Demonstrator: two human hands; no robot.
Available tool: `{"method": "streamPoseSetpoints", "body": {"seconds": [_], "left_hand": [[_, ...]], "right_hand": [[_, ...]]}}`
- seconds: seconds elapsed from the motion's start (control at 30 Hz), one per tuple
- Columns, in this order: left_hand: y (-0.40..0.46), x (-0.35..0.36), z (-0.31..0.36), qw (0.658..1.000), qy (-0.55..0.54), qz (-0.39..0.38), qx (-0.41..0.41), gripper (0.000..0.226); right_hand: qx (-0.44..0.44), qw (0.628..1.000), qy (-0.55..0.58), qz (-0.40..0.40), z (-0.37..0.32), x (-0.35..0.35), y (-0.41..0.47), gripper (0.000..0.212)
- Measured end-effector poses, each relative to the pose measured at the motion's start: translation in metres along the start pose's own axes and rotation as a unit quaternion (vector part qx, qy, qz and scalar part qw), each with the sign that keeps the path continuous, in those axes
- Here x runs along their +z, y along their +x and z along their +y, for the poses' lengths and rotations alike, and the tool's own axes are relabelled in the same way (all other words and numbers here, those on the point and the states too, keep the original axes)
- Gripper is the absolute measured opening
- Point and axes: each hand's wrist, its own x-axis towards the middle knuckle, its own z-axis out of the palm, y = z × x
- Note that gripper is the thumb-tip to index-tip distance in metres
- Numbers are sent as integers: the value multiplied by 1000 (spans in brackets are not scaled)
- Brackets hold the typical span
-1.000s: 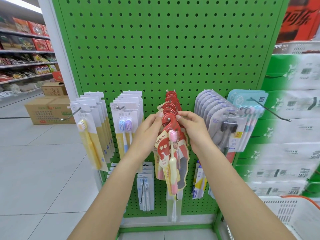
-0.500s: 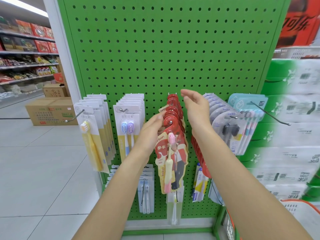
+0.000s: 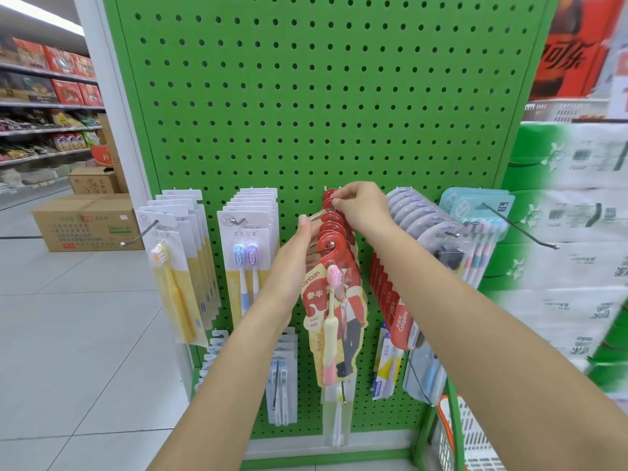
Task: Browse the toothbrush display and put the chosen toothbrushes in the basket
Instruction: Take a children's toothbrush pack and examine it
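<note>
A gray tile floor (image 3: 68, 334) shines on the left, with brown cardboard boxes (image 3: 85, 220) sitting on it. A tall green board (image 3: 306, 96) full of small round holes fills the middle. Thin metal hooks stick out of it.

On the left hook hang flat white cards, each with a yellow brush (image 3: 171, 287) under clear plastic. Next to them hang white cards with two brushes (image 3: 245, 266), one blue head and one purple head.

The left hand (image 3: 295, 253) comes next. Its fingers are straight and press flat on the left edge of the red packs (image 3: 334, 266). It is not wrapped around anything. The red packs are shiny card with round hook-shaped tops, stacked one behind another on one hook. The front one holds a pink and cream brush (image 3: 331, 321).

The right hand (image 3: 360, 207) is higher up, at the back of the same row. Its fingertips pinch the round top of one of the rear red packs, close to the board.

To the right hang clear packs with rounded tops (image 3: 428, 229), then pale blue packs (image 3: 475, 212). Down in the bottom right corner is the white plastic basket (image 3: 472, 436) with slits in its wall and an orange rim. It is well below both hands and far from the red packs.
</note>
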Motion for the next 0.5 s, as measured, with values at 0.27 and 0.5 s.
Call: {"method": "streamPoseSetpoints", "body": {"seconds": [0.27, 0.5], "left_hand": [[-6, 2, 1, 1000, 16, 8, 0, 47], [-19, 0, 12, 998, 39, 32, 29, 47]], "right_hand": [[-97, 980, -163, 60, -7, -13, -11, 15], [-153, 938, -291, 105, -15, -35, -34, 24]]}}
